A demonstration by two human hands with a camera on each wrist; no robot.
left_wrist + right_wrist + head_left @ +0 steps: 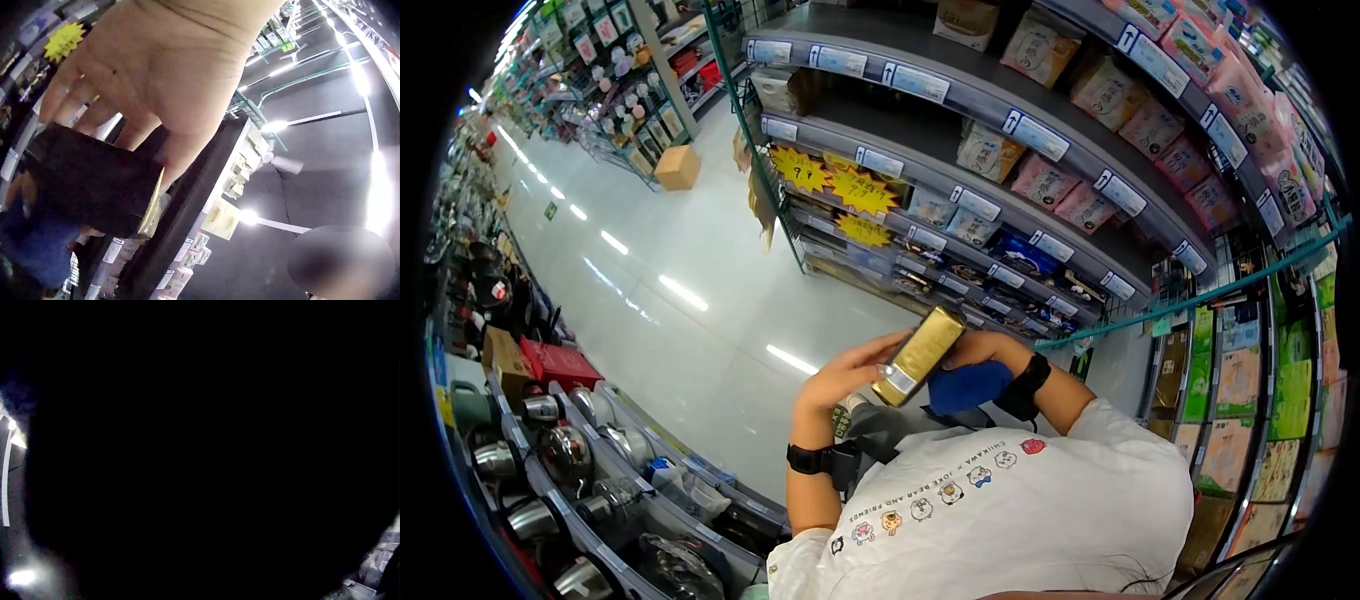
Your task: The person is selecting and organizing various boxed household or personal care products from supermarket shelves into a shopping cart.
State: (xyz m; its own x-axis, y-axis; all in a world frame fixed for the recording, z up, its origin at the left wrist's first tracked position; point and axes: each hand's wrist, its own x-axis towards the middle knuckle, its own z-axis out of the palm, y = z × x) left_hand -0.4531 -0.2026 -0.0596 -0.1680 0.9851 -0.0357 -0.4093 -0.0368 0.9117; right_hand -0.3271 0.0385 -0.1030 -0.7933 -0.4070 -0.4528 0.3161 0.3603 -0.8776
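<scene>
Head view: the left hand (850, 368) pinches the gold packet (920, 352), the hold of the right hand (985, 350) behind it I cannot tell; better to support both ends firmly.

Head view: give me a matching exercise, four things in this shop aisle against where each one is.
Things:
1. gold box
2. blue item
3. yellow starburst tags
4. cardboard carton

Places:
A. on the aisle floor, far off
B. held between the left hand and the right hand
C. hung along the shelf edges
D. close under the right hand

Pairs: 1-B, 2-D, 3-C, 4-A
</scene>
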